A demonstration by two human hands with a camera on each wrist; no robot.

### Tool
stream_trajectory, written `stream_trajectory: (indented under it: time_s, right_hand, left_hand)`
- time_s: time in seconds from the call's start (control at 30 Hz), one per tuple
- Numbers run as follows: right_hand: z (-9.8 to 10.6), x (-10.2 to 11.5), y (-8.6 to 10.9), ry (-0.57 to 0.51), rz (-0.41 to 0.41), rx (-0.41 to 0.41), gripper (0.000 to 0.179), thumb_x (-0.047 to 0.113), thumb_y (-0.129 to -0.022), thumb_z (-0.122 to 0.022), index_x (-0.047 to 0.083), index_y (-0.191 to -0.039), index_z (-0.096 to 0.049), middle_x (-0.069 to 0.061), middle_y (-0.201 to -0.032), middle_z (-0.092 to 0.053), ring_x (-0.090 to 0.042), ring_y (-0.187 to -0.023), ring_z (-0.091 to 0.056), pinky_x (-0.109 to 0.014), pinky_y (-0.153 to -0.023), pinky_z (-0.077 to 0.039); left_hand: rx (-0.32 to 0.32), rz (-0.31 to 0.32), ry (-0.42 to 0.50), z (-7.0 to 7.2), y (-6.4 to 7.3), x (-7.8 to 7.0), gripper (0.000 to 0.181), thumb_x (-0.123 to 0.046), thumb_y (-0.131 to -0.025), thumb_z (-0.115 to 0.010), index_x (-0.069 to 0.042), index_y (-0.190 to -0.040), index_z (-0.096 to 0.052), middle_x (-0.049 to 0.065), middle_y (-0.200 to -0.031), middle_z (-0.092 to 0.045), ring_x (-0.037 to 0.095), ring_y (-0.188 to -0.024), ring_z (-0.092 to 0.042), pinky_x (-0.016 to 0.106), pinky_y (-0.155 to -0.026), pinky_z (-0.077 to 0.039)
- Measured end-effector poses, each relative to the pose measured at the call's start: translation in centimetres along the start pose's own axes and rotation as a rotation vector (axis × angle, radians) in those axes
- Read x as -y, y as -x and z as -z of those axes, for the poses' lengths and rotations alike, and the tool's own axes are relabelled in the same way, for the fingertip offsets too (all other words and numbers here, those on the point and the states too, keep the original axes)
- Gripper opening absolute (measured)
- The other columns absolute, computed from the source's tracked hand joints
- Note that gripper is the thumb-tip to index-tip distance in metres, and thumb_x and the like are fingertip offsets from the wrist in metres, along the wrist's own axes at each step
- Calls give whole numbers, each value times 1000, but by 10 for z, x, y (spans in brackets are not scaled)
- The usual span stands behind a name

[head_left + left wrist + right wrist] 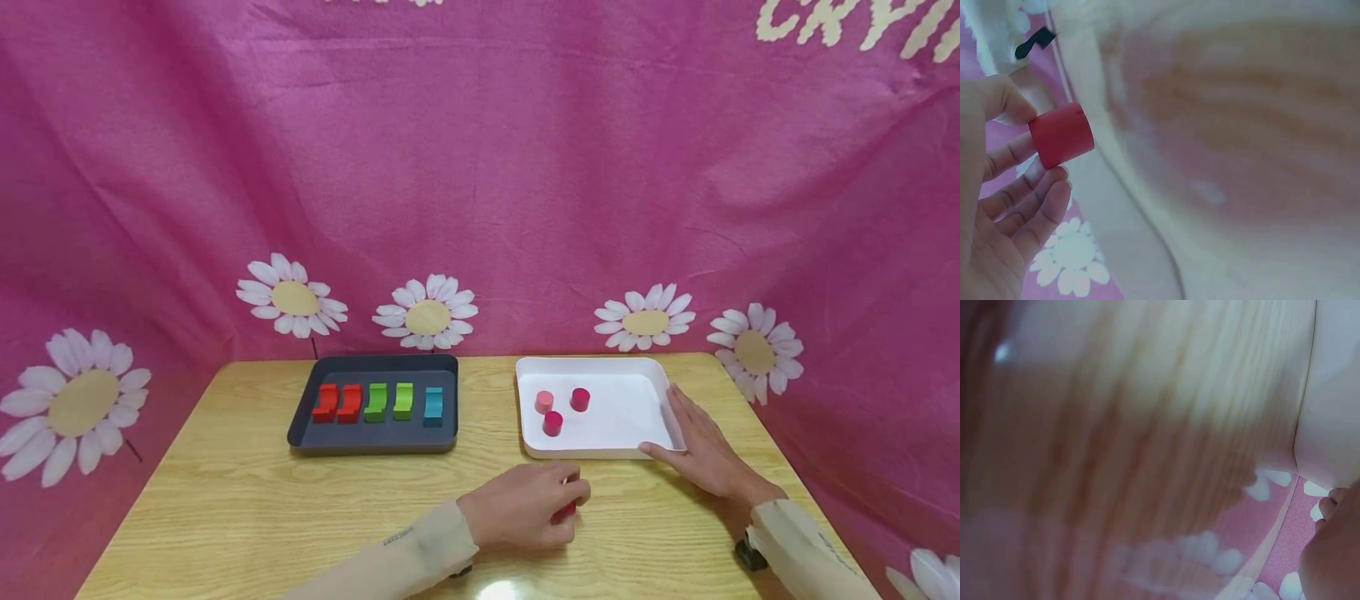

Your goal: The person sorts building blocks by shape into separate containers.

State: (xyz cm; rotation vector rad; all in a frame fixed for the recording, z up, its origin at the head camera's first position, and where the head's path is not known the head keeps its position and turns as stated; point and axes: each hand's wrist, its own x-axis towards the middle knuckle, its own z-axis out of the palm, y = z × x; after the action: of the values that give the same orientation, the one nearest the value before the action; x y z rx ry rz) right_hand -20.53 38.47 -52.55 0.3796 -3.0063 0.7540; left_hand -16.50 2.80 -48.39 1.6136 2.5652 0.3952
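Note:
My left hand (525, 506) is over the table in front of the white tray (600, 453). Between its thumb and fingers it pinches a red cylinder block (1062, 134), partly hidden by the fingers in the head view. My right hand (705, 450) rests at the tray's front right corner, fingers straight along the right side and thumb at the front rim. Inside the tray's left half stand two dark red cylinders (580, 400) and a pink cylinder (544, 402). The right wrist view shows only part of the right hand (1335, 544), beside the white tray wall.
A dark grey tray (375, 448) sits on the left of the wooden table (300, 517). In a row it holds red blocks (350, 403), green blocks (377, 403) and a blue block (433, 407), each with a curved notch. A pink daisy-print cloth (480, 167) hangs behind.

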Motion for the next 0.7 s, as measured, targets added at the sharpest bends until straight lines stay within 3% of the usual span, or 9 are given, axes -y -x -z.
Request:
stream_trajectory:
  time_s: [0.1,0.23,0.4,0.53,0.7]
  right_hand:
    - [0,0,-1,0,1,3,118,58,-98,-72,5,-172,3,-19,-180,3,-53,-160,-10,-75,-126,-9]
    - [0,1,-1,-6,8,3,118,57,-98,-72,3,-172,2,-19,-180,3,-53,-160,-10,-74,-126,-9]
    - [0,2,-1,-9,18,0,118,56,-98,-73,2,-171,1,-20,-180,2,-54,-159,-11,-75,-126,-9]
    - [0,1,-1,-5,24,-6,117,56,-98,-73,2,-171,1,-21,-179,0,-54,-159,-12,-75,-125,-10]
    - [0,0,-1,-11,19,-3,117,55,-98,-73,3,-172,1,-22,-179,-2,-54,-159,-11,-75,-125,-9]
  left_hand:
    - [-25,9,-2,10,-2,4,25,-30,-101,-70,-22,-125,-68,-10,-108,-56,-1,-89,-51,5,-80,-44]
    - [-60,-5,-82,26,-11,7,26,-30,-100,-72,-19,-124,-68,-6,-109,-58,1,-87,-51,5,-76,-44]
    - [-188,-60,-217,45,-26,10,19,-25,-95,-71,-18,-112,-68,-4,-100,-56,3,-78,-48,8,-66,-41]
    - [-273,-68,-249,56,-42,14,12,-20,-92,-69,-18,-104,-66,-5,-94,-54,4,-76,-49,10,-63,-39]
    - [-256,-16,-252,58,-65,23,13,-22,-92,-69,-18,-103,-64,-7,-93,-52,5,-80,-49,12,-63,-41]
